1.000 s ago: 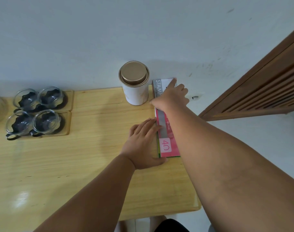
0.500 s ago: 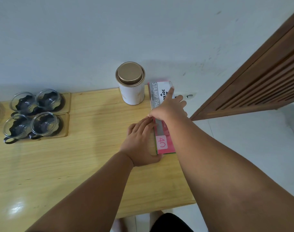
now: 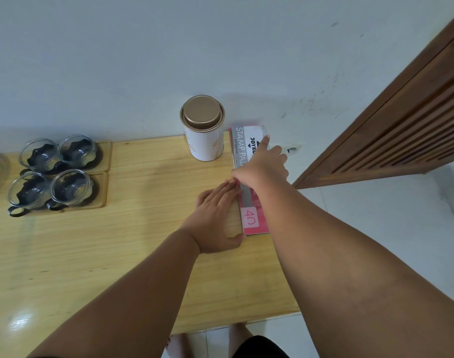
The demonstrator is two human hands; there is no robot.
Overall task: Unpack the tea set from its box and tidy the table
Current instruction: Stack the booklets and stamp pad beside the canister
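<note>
Head view shows almost no change over the last second. The stamp pad box (image 3: pixel 249 219) lay along the table's right edge then and lies there now, its far end just beside the white canister (image 3: pixel 204 143) with the gold lid. Only the camera has drifted a little.

The left hand (image 3: pixel 215 218) stays flat, fingers straight against the box's left side and thumb at its near corner, holding nothing. The right hand (image 3: pixel 262 169) stays across the top of the box, index finger straight toward the far end and thumb at the left edge. Its other fingers bend over the right side, and whether they clamp the box cannot be told.

This looks like squaring the box up, so the tidying is probably close to finished. The tea set already seems unpacked: four glass cups (image 3: pixel 52 177) with dark holders sit on wooden coasters (image 3: pixel 105 200) at the far left, well apart from the hands.

The table (image 3: pixel 117 254) is pale glossy wood set against a plain wall (image 3: pixel 220 47). A slatted wooden door (image 3: pixel 401 125) stands to the right over light floor tiles (image 3: pixel 388 228).
</note>
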